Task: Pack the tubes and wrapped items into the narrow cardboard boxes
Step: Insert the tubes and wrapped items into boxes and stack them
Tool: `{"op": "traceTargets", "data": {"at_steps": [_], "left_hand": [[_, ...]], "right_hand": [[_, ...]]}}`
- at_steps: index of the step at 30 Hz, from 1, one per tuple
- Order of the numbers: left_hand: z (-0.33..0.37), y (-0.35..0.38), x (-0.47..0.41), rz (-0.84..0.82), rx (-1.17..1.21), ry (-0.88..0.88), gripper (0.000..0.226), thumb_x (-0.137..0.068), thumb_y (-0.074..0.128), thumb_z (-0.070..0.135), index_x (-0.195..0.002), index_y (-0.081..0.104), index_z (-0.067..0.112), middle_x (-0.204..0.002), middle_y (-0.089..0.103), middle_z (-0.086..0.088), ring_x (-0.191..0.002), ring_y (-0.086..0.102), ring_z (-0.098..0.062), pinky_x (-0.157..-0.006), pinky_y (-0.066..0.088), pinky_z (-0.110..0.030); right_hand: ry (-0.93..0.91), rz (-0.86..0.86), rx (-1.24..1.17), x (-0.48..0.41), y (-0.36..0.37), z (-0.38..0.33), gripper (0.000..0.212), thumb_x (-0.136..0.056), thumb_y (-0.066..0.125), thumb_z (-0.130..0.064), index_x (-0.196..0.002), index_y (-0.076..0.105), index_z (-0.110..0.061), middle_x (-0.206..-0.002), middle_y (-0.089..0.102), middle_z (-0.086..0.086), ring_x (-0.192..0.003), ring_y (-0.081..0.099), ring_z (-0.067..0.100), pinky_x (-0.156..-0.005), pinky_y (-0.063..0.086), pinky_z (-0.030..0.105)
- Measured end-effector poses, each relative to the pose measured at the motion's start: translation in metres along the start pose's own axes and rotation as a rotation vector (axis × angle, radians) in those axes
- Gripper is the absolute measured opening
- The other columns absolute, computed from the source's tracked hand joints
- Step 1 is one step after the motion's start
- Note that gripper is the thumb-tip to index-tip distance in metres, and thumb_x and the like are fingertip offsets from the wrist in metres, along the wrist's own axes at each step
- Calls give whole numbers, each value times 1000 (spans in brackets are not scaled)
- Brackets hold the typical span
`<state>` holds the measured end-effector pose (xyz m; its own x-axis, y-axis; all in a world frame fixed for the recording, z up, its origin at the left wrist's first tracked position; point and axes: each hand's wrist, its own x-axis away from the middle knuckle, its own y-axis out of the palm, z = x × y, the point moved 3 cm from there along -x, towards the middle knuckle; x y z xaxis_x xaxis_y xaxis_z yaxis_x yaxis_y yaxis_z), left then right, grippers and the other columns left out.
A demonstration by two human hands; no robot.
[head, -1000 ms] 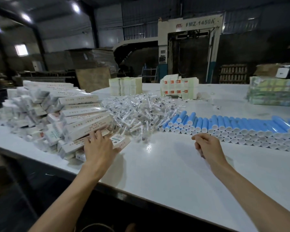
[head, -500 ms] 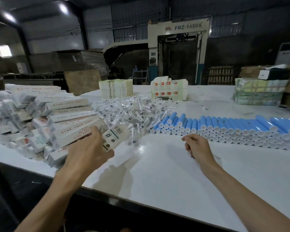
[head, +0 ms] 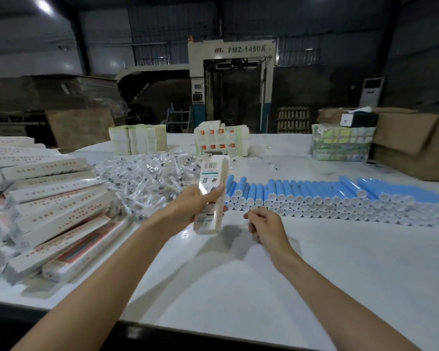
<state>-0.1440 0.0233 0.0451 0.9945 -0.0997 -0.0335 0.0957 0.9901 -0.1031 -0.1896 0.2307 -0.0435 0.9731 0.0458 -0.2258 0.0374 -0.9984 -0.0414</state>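
- The left hand (head: 188, 207) grips one narrow box (head: 212, 173), fingers wrapped round its middle, and holds it nearly upright above the table (head: 264, 274), between the two hands.
- The right hand (head: 265, 225) sits low just beside the box, fingers loosely curled; I see nothing in it.
- The blue tubes (head: 314, 193) lie in rows just beyond the right hand, caps towards the person.
- The heap of wrapped items (head: 147, 178) lies beyond the left hand, and the pile of boxes (head: 53, 198) is off to that hand's left.
- To my eye the step in hand is readying a box: it is picked up, but nothing is going in yet.
- I cannot tell whether its end is open.
- The next move likely calls for the right hand to open an end flap, then reach forward for a tube while the left hand steadies the box.
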Motion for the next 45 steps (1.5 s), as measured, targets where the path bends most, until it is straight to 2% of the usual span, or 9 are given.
{"op": "traceTargets", "data": {"at_steps": [5, 9, 14, 23, 30, 34, 38, 41, 45], "left_hand": [[-34, -2, -31, 180, 300, -46, 26, -115, 47, 31, -130, 60, 15, -110, 82, -14, -92, 81, -26, -75, 68, -41], [-50, -20, -35, 204, 272, 63, 26, -110, 59, 30, -127, 67, 11, -114, 81, -13, -109, 78, -34, -89, 65, -48], [-50, -38, -34, 338, 280, 76, 29, -101, 75, 30, -120, 73, 9, -102, 83, -10, -91, 81, -26, -74, 65, -38], [-53, -40, -28, 322, 290, 70, 35, -96, 80, 31, -119, 70, 7, -96, 83, -8, -84, 82, -23, -70, 67, -38], [-52, -33, -27, 231, 272, 68, 37, -94, 82, 32, -117, 71, 6, -100, 83, -8, -90, 81, -26, -83, 67, -45], [-51, -29, -26, 169, 257, 92, 30, -93, 84, 29, -113, 75, 8, -103, 83, -5, -94, 81, -25, -80, 67, -40], [-49, -22, -26, 123, 230, 124, 26, -92, 85, 23, -108, 77, 5, -105, 83, -8, -97, 81, -25, -77, 64, -31], [-44, -14, -22, 75, 216, 116, 32, -90, 87, 24, -110, 75, 2, -106, 83, -9, -98, 81, -25, -75, 63, -27], [-42, -2, -18, 12, 117, 102, 40, -89, 88, 29, -118, 75, 6, -111, 83, -6, -103, 80, -23, -81, 65, -31]], "right_hand": [[-24, 9, 83, 3, 0, -2, 19, -103, 56, -10, -92, 72, -10, -64, 59, 1, -54, 48, 7, -54, 37, 22], [-85, 53, 332, -9, -2, -11, 19, -103, 56, -19, -89, 71, -19, -68, 67, -4, -63, 59, 11, -61, 46, 31], [-157, 161, 630, -69, 9, -46, 18, -103, 49, -20, -94, 62, -11, -78, 63, 2, -73, 61, 25, -68, 50, 40], [51, 20, 1043, -151, 44, -50, 35, -106, 51, -37, -125, 50, -7, -122, 60, 14, -95, 54, 30, -75, 41, 35], [94, 0, 1137, -162, 51, -39, 35, -102, 59, -33, -124, 52, -7, -124, 65, 14, -100, 61, 33, -73, 41, 35], [103, 83, 844, -154, 42, -46, 54, -106, 51, -37, -145, 38, -2, -130, 59, 17, -111, 62, 35, -83, 48, 39], [75, 211, 225, -115, 18, -61, 55, -107, 53, -36, -153, 39, -11, -113, 60, 1, -85, 60, 12, -69, 45, 30], [-8, 195, -16, -78, -10, -61, 29, -107, 56, -33, -122, 64, -10, -106, 72, 9, -88, 66, 18, -71, 50, 28], [-81, 158, -322, -38, -36, -65, 19, -108, 56, -22, -104, 64, -6, -99, 71, 10, -97, 70, 20, -88, 55, 35]]}}
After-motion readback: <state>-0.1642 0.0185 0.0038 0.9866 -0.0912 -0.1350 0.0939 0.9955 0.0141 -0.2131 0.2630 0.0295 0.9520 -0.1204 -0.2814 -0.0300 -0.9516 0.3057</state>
